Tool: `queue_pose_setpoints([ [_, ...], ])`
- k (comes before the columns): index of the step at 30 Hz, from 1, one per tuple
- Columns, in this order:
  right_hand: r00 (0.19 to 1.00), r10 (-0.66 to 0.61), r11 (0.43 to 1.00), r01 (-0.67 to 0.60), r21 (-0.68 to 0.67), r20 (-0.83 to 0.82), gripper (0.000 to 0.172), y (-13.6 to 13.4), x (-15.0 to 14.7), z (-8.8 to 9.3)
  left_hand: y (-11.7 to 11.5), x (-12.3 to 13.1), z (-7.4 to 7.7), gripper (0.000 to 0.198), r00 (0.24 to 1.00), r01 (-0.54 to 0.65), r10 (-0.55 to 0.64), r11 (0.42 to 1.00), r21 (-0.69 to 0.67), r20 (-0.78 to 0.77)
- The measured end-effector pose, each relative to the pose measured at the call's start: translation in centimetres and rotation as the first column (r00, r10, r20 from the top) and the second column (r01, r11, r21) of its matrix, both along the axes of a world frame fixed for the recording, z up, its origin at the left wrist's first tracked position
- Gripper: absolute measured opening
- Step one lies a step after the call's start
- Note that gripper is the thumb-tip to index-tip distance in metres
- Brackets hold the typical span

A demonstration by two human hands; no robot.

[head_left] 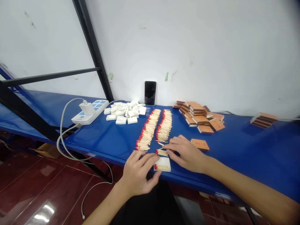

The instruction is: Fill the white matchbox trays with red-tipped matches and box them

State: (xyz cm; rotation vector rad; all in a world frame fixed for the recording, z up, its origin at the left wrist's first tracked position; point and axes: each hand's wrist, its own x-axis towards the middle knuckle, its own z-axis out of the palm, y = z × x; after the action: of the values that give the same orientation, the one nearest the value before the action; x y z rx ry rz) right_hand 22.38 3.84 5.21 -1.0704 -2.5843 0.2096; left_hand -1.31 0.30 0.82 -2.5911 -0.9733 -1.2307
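A small white matchbox tray (166,161) lies at the table's front edge, with several red-headed matches along its near side. My left hand (140,173) grips the tray's left end between thumb and fingers. My right hand (185,153) is just beyond the tray, its thumb and index finger closing on the near matches (162,152) of a small bunch. Its fingertips partly cover them. Farther back, two long rows of matches run away from me, a left row (148,129) and a right row (164,125), heads to the left.
White trays (126,111) are heaped at the back left, near a power strip (90,112) with white cables. A phone (150,93) leans on the wall. Orange matchbox covers (199,117) lie piled right, with one cover (200,144) by my right hand and a stack (264,120) farther right.
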Motion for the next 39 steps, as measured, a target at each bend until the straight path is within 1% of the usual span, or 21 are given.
queue_pose_setpoints([
  [8, 1.000, -0.017, 1.000, 0.017, 0.024, -0.011, 0.029, 0.20, 0.09, -0.21, 0.00, 0.05, 0.13, 0.027, 1.000, -0.007, 0.007, 1.000, 0.012, -0.008],
  [13, 1.000, 0.009, 1.000, -0.009, 0.001, -0.016, 0.029, 0.06, 0.07, -0.01, -0.02, 0.06, 0.06, 0.029, 1.000, -0.004, 0.004, 1.000, 0.011, -0.004],
  [20, 0.997, -0.011, 0.999, 0.014, 0.035, -0.083, 0.025, 0.05, 0.10, -0.20, -0.05, 0.06, 0.13, 0.027, 1.000, -0.014, 0.014, 1.000, 0.023, -0.004],
  [31, 0.996, 0.019, 0.999, -0.015, 0.049, -0.082, 0.026, 0.14, 0.05, -0.10, 0.02, 0.10, -0.10, 0.028, 1.000, 0.002, -0.002, 1.000, -0.001, 0.004],
  [39, 0.997, 0.014, 0.999, -0.010, 0.042, -0.079, 0.026, 0.07, 0.07, -0.03, -0.02, 0.04, -0.02, 0.030, 1.000, 0.012, -0.012, 1.000, 0.003, 0.008],
])
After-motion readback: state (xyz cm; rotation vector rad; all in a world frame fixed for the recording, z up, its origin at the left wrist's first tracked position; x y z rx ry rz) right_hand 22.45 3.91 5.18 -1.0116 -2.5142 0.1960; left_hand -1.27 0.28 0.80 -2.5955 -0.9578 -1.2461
